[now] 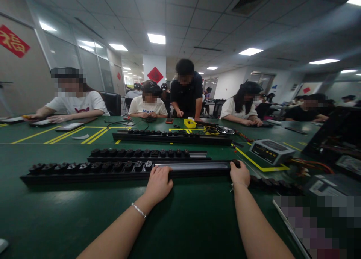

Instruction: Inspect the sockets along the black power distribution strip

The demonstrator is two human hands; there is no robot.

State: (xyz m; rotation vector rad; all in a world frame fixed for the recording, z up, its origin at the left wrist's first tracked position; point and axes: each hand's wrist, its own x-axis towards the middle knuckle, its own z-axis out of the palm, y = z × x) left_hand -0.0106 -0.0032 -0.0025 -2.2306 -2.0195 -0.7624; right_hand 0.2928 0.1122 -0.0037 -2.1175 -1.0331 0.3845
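A long black rail [194, 169] lies across the table in front of me, with several round black socket modules [107, 166] lined up along its left part. My left hand [160, 183] curls its fingers over the rail's edge, right beside the last module in the row. At the rail's right end, my right hand [240, 174] is closed around a dark, round socket module [237, 163], mostly covered by the fingers. Between my hands the rail's shiny top strip is bare. Behind it lies a second rail with modules [169, 154].
Farther back lies a third black rail [172, 137]. A power supply unit [271, 152] with cables stands at the right, near an open computer case [335, 138]. More dark modules [270, 183] lie right of my right hand. Several people sit or stand across the green table [191, 221].
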